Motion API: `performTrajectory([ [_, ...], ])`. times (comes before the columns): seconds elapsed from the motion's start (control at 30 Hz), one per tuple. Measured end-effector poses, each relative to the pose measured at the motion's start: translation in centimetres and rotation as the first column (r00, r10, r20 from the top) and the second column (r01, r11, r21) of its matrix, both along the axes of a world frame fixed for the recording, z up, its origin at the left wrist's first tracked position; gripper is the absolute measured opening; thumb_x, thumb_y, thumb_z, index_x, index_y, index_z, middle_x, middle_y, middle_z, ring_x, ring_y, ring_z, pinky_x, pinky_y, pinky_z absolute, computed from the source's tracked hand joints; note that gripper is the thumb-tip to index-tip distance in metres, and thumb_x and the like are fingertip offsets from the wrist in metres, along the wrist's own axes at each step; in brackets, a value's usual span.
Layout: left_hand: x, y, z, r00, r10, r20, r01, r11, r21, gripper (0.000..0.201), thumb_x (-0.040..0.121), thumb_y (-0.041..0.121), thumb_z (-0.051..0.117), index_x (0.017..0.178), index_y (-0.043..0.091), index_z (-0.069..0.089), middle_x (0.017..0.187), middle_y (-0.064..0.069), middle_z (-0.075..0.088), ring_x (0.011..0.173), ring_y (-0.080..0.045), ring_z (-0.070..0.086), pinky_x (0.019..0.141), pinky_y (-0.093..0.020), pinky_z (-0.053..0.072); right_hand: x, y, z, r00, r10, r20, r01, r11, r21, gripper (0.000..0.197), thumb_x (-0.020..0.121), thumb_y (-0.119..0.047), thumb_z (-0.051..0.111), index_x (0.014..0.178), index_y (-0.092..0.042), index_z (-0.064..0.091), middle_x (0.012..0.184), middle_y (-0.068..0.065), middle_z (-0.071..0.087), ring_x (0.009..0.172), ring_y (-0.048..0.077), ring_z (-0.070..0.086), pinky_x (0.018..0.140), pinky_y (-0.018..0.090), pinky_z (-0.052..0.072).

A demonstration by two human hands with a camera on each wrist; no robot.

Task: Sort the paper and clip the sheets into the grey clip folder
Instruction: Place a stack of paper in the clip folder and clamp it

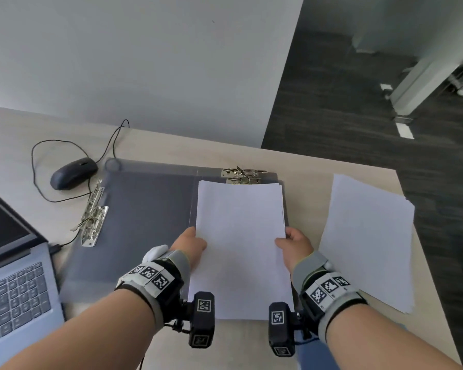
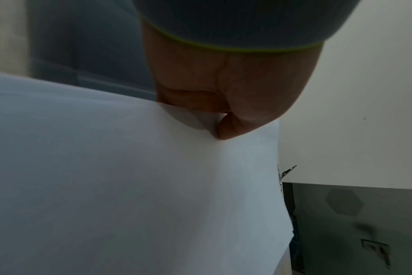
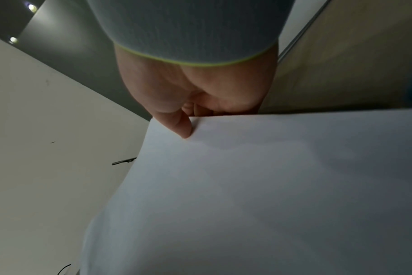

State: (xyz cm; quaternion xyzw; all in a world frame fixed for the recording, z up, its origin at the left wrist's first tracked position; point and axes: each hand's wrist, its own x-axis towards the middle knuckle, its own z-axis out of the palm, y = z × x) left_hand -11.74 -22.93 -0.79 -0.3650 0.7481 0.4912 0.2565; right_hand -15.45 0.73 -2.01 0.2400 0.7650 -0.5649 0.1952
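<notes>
1. Centrally, low in the head view, both hands grip one stack of white sheets by its long edges.
2. Left hand: thumb on top of the stack's left edge, fingers hidden beneath. The left wrist view shows the thumb tip pressed on the top sheet.
3. Right hand: thumb on top of the right edge, fingers curled under. The right wrist view shows the same pinch.
4. Stack lies over the right half of the open grey clip folder, its far edge just short of the metal clip at the folder's top right; near edge overhangs toward the bottom of the frame. Whether it rests flat or is lifted, cannot tell.
5. Second metal clip sits along the folder's left edge, its lever raised.
6. Second pile of white sheets, loosely fanned, lies on the desk at the right, apart from the folder.
7. Upper left: dark mouse, its cable looping on the desk.
8. Lower left: open laptop, beside the folder's left edge.
</notes>
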Motion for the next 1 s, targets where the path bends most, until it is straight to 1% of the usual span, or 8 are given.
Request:
performTrajectory([
  [0.17, -0.5, -0.3, -0.5, 0.999, -0.027, -0.027, 0.027, 1.0, -0.009, 0.024, 0.083, 0.01, 0.054, 0.106, 0.013, 0.059, 0.1, -0.016, 0.07, 0.09, -0.037, 0.07, 0.082, -0.047, 0.057, -1.2, -0.1, -0.8, 1.0, -0.017, -0.007, 0.017, 0.999, 0.03, 0.035, 0.081, 0.004, 0.053, 0.105, -0.019, 0.062, 0.082, -0.004, 0.067, 0.076, 0.023, 0.063, 0.074, 0.034, 0.053],
  [0.37, -0.4, 0.0, -0.4, 0.995, -0.091, -0.05, 0.088, 0.994, -0.062, 0.045, 0.068, 0.026, 0.052, 0.108, 0.006, 0.056, 0.091, -0.013, 0.066, 0.074, -0.032, 0.064, 0.066, -0.041, 0.053, -1.2, -0.1, -0.9, 1.0, -0.013, -0.025, 0.015, 0.999, 0.052, 0.036, 0.08, 0.004, 0.054, 0.104, -0.022, 0.06, 0.086, -0.004, 0.067, 0.076, 0.022, 0.063, 0.073, 0.034, 0.053],
  [0.5, -0.5, 0.4, 1.0, 0.992, -0.034, -0.125, 0.016, 0.99, -0.139, 0.025, 0.082, 0.024, 0.056, 0.107, 0.019, 0.054, 0.104, -0.004, 0.062, 0.082, -0.027, 0.06, 0.068, -0.034, 0.05, -1.1, 0.1, -1.4, 1.0, -0.012, -0.014, 0.013, 0.997, 0.077, 0.03, 0.079, 0.002, 0.054, 0.102, -0.017, 0.063, 0.084, 0.001, 0.068, 0.075, 0.025, 0.063, 0.073, 0.035, 0.053],
  [0.57, -1.5, 0.5, 1.6, 0.971, -0.056, -0.231, -0.009, 0.963, -0.268, 0.032, 0.079, 0.023, 0.057, 0.111, 0.023, 0.057, 0.113, -0.007, 0.055, 0.087, -0.028, 0.056, 0.077, -0.04, 0.051, -1.0, 0.1, -1.6, 1.0, -0.007, -0.012, 0.008, 0.995, 0.096, 0.028, 0.079, -0.001, 0.054, 0.1, -0.016, 0.064, 0.084, 0.003, 0.069, 0.072, 0.025, 0.062, 0.07, 0.035, 0.052],
  [0.67, -3.6, 0.8, 2.6, 0.945, -0.16, -0.284, 0.049, 0.931, -0.361, 0.056, 0.084, 0.018, 0.058, 0.139, 0.019, 0.048, 0.14, -0.009, 0.048, 0.122, -0.031, 0.051, 0.101, -0.039, 0.043, -0.9, -0.1, -1.4, 1.0, -0.004, -0.013, 0.005, 0.994, 0.105, 0.027, 0.079, -0.002, 0.053, 0.097, -0.02, 0.063, 0.079, 0.0, 0.068, 0.068, 0.024, 0.06, 0.064, 0.03, 0.049],
  [0.73, -5.4, 1.8, 3.6, 0.942, -0.155, -0.299, 0.071, 0.959, -0.274, 0.063, 0.089, 0.013, 0.054, 0.149, 0.021, 0.037, 0.152, -0.006, 0.041, 0.135, -0.027, 0.044, 0.107, -0.04, 0.041, -0.9, -0.1, -1.1, 1.0, -0.009, -0.005, 0.009, 0.993, 0.115, 0.027, 0.079, -0.004, 0.052, 0.095, -0.023, 0.063, 0.08, -0.001, 0.069, 0.068, 0.023, 0.062, 0.062, 0.029, 0.05],
  [0.8, -7.3, 2.9, 4.5, 0.949, -0.089, -0.303, 0.047, 0.989, -0.142, 0.068, 0.091, 0.008, 0.049, 0.153, 0.028, 0.029, 0.157, -0.003, 0.035, 0.137, -0.027, 0.043, 0.098, -0.033, 0.042, -0.9, 0.0, -1.0, 1.0, 0.001, 0.002, -0.002, 0.992, 0.124, 0.027, 0.08, -0.005, 0.051, 0.096, -0.024, 0.062, 0.082, -0.002, 0.069, 0.069, 0.021, 0.063, 0.063, 0.029, 0.051],
  [1.0, -11.9, 6.1, 5.6, 0.965, -0.033, -0.261, 0.059, 0.994, 0.095, 0.074, 0.094, 0.003, 0.044, 0.155, 0.037, 0.021, 0.155, -0.001, 0.037, 0.113, -0.021, 0.046, 0.083, -0.025, 0.036, -1.4, 0.1, -1.5, 0.999, -0.044, 0.014, 0.043, 0.995, 0.086, 0.027, 0.08, -0.006, 0.053, 0.096, -0.024, 0.064, 0.077, -0.008, 0.069, 0.065, 0.015, 0.062, 0.06, 0.025, 0.05],
])
